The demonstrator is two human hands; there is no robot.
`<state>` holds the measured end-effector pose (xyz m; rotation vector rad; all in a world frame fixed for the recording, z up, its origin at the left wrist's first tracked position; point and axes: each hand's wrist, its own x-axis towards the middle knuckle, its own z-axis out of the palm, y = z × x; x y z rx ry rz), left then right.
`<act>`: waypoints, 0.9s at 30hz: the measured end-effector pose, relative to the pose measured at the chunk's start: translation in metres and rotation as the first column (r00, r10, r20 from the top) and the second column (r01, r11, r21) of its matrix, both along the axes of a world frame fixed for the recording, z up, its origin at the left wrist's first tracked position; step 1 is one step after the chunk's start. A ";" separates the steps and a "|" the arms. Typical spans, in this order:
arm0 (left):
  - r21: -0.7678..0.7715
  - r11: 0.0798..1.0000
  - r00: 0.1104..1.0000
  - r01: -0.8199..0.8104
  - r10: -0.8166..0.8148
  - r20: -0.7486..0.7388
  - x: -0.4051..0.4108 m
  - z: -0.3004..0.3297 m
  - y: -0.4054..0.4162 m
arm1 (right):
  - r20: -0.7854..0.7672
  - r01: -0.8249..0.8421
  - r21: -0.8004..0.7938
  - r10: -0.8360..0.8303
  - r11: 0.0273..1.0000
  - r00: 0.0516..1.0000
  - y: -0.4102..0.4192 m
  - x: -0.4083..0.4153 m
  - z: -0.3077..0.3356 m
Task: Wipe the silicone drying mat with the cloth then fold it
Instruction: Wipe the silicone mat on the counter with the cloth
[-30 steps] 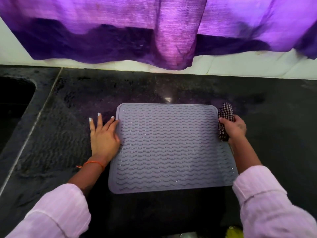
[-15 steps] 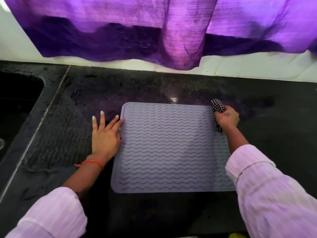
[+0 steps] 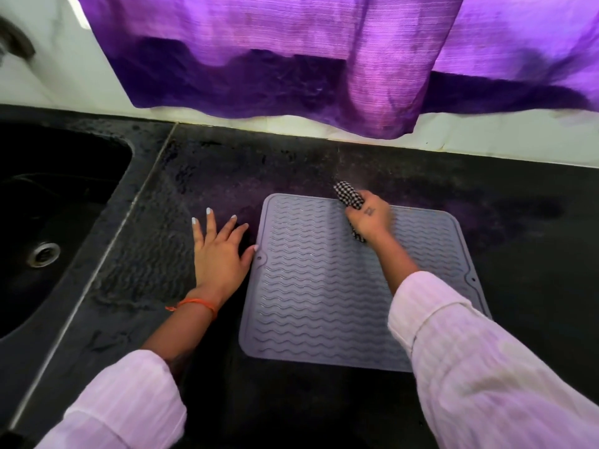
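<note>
Lying flat on the black countertop (image 3: 518, 286), to the right of the sink (image 3: 48, 222): one grey silicone drying mat (image 3: 324, 286) with a wavy ribbed surface. Right hand (image 3: 369, 220), fingers curled round a bunched black-and-white checked cloth (image 3: 348, 196), pressed on the mat's far edge. Left hand (image 3: 218, 254), fingers straight and spread, flat on the counter, thumb tip touching the mat's left edge.

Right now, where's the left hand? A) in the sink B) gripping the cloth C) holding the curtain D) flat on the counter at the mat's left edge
D: the left hand lies open on the counter, thumb at the mat edge; the right hand has the cloth.
</note>
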<state>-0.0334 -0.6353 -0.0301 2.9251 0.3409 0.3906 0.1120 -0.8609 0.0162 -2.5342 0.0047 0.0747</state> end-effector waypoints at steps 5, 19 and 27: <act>-0.022 0.999 1.000 -0.026 0.026 -0.001 -0.007 0.002 0.000 | -0.006 -0.225 -0.004 0.225 0.974 0.974 0.066 -0.008 -0.004; -0.132 0.983 0.988 -0.130 0.139 0.064 -0.019 0.011 0.010 | -0.048 -0.569 -0.025 0.568 0.822 0.822 0.105 -0.048 -0.006; -0.232 0.950 0.972 -0.207 0.227 0.062 -0.016 0.026 0.018 | -0.050 -0.648 -0.002 0.647 0.761 0.760 0.084 -0.138 -0.013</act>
